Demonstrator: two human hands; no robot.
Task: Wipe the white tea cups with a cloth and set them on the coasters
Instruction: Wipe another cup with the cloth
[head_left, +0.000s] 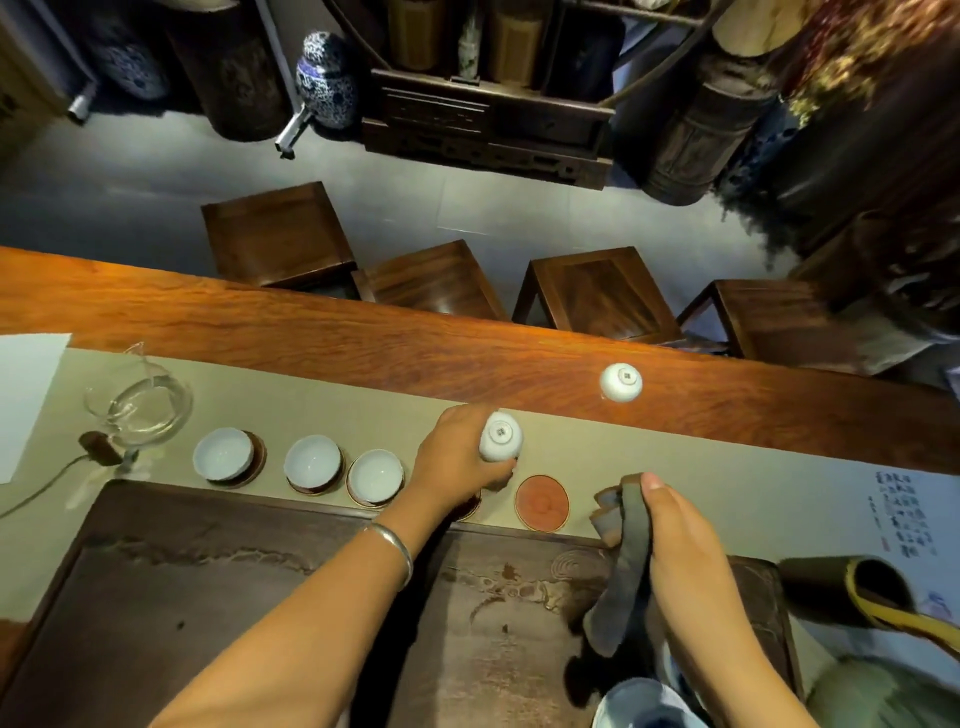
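right hand (691, 551) grips grey cloth (623, 582), fingers hidden | left hand (457, 462) holds inverted white tea cup (500, 436) left of bare red coaster (542, 502), half-hiding another coaster | 3 cups further left | 1 inverted cup (621, 382) beyond

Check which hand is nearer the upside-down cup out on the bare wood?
Left. The left hand sits just below-left of that upside-down cup; the right hand, gripping the cloth, is farther back.

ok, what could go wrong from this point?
1. The left hand grips a cup upside down; turning it over one-handed could let it slip.
2. The dark coaster is mostly hidden under that hand, so placement may miss.
3. The inverted cup on bare wood could get knocked.
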